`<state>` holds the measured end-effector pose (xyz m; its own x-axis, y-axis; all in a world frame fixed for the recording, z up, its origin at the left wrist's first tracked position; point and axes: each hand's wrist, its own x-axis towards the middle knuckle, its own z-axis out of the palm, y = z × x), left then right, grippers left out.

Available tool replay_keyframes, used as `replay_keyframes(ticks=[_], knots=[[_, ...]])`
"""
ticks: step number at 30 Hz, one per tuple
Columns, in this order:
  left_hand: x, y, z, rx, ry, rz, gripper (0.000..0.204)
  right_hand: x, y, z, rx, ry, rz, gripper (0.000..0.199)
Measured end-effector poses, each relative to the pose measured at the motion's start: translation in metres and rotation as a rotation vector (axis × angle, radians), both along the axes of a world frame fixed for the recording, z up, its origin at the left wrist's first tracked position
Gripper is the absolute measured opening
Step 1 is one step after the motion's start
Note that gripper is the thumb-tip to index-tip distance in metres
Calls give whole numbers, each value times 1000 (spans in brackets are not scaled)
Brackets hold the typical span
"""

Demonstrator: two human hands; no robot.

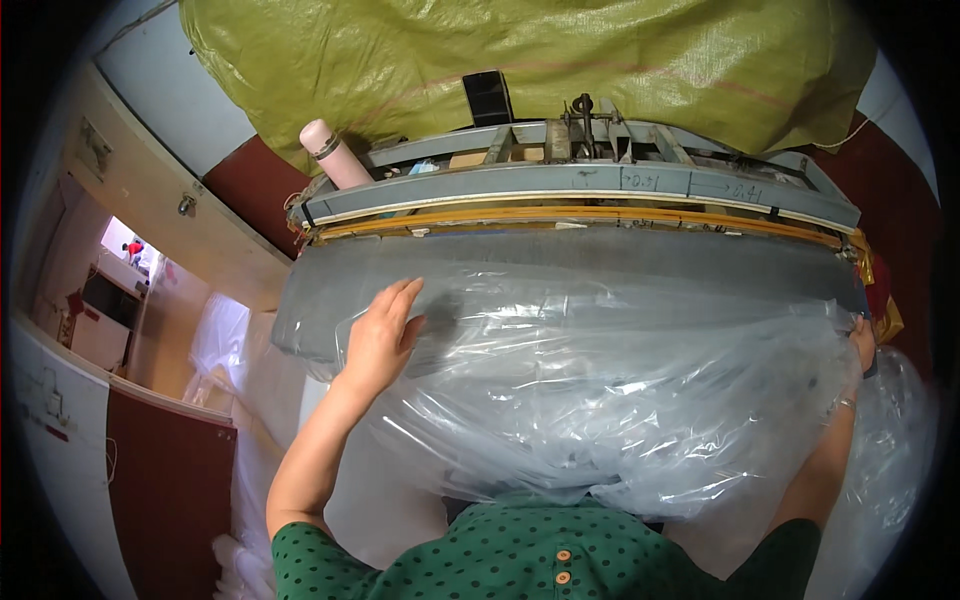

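A wide sheet of clear, crinkled plastic film point(600, 375) drapes over the dark grey work surface point(330, 285) and down across my lap. Above the film's left part, my left hand point(382, 335) is raised with its fingers stretched and the thumb apart, holding nothing. At the far right end of the surface, my right hand point(862, 345) grips the film's edge; some of its fingers are hidden. Just beyond the surface runs a long grey metal bar point(450, 190) of a sealing-type machine, with orange-yellow strips point(560, 214) along its near side.
A pink bottle point(335, 155) leans at the machine's left end. A black phone point(487, 98) rests on a yellow-green woven sheet point(620, 60) behind. A metal lever point(586, 125) stands on the frame. More clear plastic point(885, 440) hangs at right; an open door point(190, 200) is at left.
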<state>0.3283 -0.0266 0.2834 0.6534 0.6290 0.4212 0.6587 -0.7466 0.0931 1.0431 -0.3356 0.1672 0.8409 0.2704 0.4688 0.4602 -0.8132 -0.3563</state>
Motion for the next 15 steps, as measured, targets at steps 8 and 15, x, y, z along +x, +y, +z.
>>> replay_keyframes(ticks=[8, 15], knots=[[29, 74, -25, -343, 46, 130, 16, 41, -11, -23, 60, 61, 108, 43], [60, 89, -79, -223, -116, 181, 13, 120, -75, -60, 910, 494, 331, 37]])
